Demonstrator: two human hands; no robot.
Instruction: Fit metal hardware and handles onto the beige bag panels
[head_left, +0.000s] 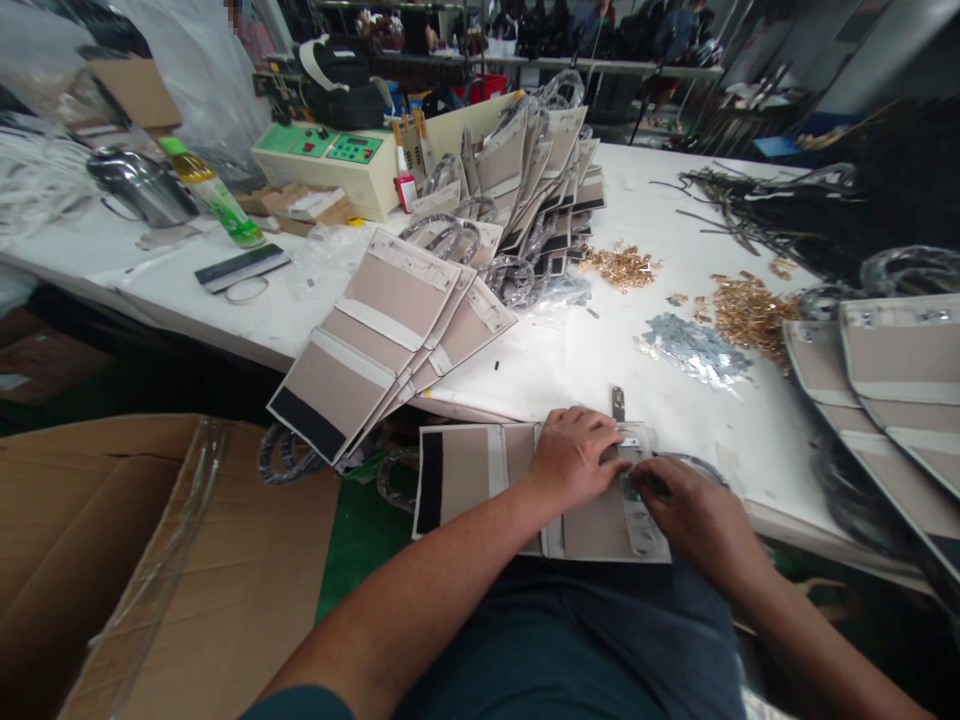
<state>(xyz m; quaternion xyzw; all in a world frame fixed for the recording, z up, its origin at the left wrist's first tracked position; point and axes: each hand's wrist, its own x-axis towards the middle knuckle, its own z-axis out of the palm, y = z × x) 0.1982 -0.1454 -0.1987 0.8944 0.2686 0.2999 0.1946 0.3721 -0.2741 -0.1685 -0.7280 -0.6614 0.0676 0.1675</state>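
Observation:
A beige panel [466, 462] with a black strip at its left end lies across my lap and the table's front edge. My left hand [576, 455] rests on its right part, fingers bent and pressed near a small metal piece at the top. At the panel's right end, my right hand [679, 500] has its fingers pinched together over the pale strip [643, 527]; what they hold, if anything, is hidden. A small dark metal tab [618, 402] lies on the table just above my left hand. Part of a plastic-wrapped handle [701, 468] shows behind my right hand.
Beige panels are stacked at the left [375, 330], back [517, 170] and right [900, 370]. Gold clips [754, 312] and grey metal plates [694, 345] are heaped on the white table [540, 370]. A bottle [214, 195], metal jug [142, 187] and cardboard box [247, 540] are to the left.

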